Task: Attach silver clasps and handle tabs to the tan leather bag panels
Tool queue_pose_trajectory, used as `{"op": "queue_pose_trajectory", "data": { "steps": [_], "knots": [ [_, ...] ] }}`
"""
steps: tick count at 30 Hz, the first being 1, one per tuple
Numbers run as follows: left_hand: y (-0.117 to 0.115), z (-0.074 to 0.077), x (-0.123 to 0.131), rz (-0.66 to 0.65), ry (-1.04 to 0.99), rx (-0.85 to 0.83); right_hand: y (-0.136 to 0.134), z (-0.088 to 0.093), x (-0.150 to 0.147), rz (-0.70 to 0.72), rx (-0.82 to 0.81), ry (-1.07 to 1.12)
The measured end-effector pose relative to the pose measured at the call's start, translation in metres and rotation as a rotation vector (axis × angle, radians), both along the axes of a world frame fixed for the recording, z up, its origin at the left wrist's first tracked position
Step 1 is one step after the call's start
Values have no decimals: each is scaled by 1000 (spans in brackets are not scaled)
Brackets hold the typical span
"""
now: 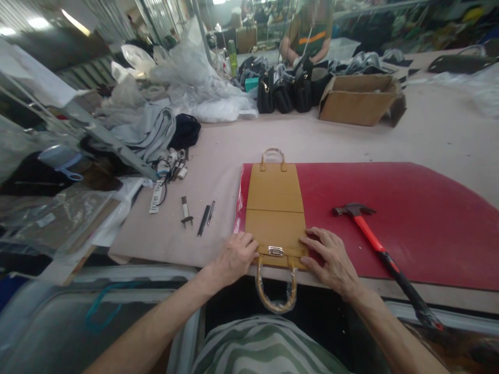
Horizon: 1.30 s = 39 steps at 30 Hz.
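Note:
A flat mustard-yellow leather bag piece [275, 197] lies on a red board [390, 223]. It carries a small handle at its far end, a silver metal clasp [275, 251] near me, and a plastic-wrapped handle [276, 307] hanging over the table's front edge. My left hand [237, 255] has its fingers curled at the left edge of the piece, beside the clasp. At the right edge my right hand [330, 258] grips with thumb and bent fingers. What lies under the fingertips is hidden. A claw hammer [376, 241] with a red and black handle rests to the right.
Small tools, including a metal tool [186, 212] and a black rod [203, 220], lie left of the board. Farther back stand black handbags [283, 92], a cardboard box [356, 101] and heaped plastic wrap [187, 78]. A person [310, 39] works across the table.

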<state>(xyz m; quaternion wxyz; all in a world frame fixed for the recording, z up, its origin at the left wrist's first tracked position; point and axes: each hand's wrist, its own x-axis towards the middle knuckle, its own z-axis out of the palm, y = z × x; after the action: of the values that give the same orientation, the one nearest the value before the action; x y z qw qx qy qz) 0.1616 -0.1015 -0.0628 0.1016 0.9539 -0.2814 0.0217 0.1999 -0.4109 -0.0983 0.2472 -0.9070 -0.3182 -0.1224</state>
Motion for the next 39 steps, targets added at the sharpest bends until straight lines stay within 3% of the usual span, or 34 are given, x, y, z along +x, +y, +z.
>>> {"op": "queue_pose_trajectory", "data": {
  "steps": [5,12,16,21,26,32,39],
  "knots": [
    [-5,7,3,-207,-86,255,22,14,-10,106,-109,-31],
    [-22,8,-2,-222,-151,358,52,30,-20,196,-357,-31],
    [-4,-2,1,-317,-195,244,50,30,-19,213,-341,-43],
    [23,-17,7,-411,-222,-16,40,23,-16,273,-224,-45],
    [31,-28,11,-458,-237,-241,33,11,-15,322,-89,-65],
    [28,-30,-1,-331,-250,-418,27,6,-20,284,7,-70],
    [21,-41,-14,-182,-203,-526,18,1,-27,182,-38,-21]
  ]
}}
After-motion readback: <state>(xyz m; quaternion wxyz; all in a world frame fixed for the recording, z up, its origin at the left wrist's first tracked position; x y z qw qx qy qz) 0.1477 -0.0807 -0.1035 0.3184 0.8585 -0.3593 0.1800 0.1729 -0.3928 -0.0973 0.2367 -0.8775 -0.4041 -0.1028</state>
